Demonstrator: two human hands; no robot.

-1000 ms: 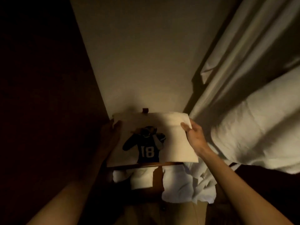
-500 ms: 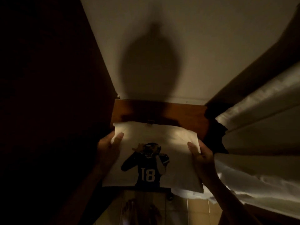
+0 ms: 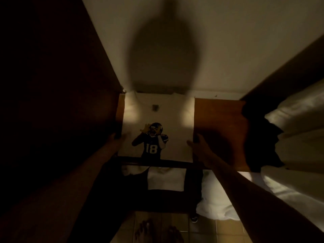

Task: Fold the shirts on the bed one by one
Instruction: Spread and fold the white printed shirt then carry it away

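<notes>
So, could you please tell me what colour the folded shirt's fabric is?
The folded shirt is white or cream with a dark printed figure numbered 18, seen in the head view.

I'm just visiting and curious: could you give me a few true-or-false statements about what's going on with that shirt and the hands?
1. The folded shirt lies on a wooden shelf. True.
2. Its print shows the number 25. False: it reads 18.
3. The left hand and right hand sit at the shirt's two sides. True.
4. The person wears shoes. False: bare feet show on the tiled floor.
5. White bedding lies to the right. True.
</notes>
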